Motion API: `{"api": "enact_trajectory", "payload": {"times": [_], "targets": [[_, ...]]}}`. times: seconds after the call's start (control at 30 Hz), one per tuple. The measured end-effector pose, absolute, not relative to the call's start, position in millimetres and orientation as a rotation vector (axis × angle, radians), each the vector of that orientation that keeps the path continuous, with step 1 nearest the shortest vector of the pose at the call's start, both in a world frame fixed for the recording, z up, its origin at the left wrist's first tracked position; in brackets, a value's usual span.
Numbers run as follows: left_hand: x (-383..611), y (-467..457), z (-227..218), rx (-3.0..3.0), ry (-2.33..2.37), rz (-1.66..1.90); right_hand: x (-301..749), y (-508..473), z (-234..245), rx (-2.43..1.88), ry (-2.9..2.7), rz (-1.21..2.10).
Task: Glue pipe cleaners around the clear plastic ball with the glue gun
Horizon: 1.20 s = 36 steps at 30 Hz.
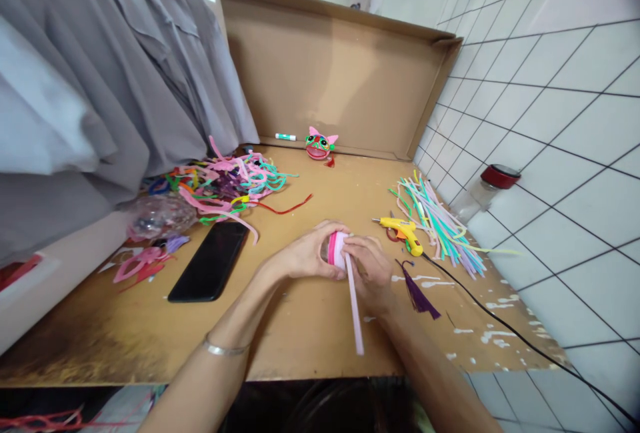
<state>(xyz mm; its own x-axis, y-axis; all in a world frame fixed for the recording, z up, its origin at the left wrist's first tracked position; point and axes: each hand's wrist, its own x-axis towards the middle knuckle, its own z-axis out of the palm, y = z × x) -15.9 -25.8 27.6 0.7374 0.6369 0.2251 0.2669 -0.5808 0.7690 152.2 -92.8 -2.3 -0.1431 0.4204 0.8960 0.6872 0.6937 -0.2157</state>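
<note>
My left hand (305,253) is closed round a small round form wrapped in pink pipe cleaner (336,248), held just above the brown table (300,326). My right hand (367,269) pinches the same piece from the right, where a pale pink pipe cleaner tail (354,303) hangs down toward me. A silver bangle (225,349) sits on my left wrist. A purple tassel (417,293) lies right beside my right hand.
A black phone (210,261) lies left of my hands. A tangle of coloured pipe cleaners (225,183) is at back left, a pastel bundle (440,219) and a yellow glue gun (403,229) at right. A pink mask figure (320,145), glue stick (285,137) and red-lidded jar (487,187) stand farther back.
</note>
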Motion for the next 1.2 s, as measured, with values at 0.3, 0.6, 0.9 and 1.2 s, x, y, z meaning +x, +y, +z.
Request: {"api": "enact_trajectory", "payload": {"times": [0.3, 0.6, 0.9, 1.2], "targets": [[-13, -23, 20, 2.093, 0.726, 0.728, 149, -93, 0, -0.914, -1.750, -0.267], [-16, -18, 21, 1.735, 0.770, 0.762, 157, -89, -4, -1.084, -1.713, -0.220], [-21, -7, 10, 1.717, 0.741, 0.765, 196, -61, -18, -1.424, -1.564, -0.358], [-18, -12, 17, 1.689, 0.745, 0.763, 244, -53, -10, -2.488, -1.337, -0.494]]}}
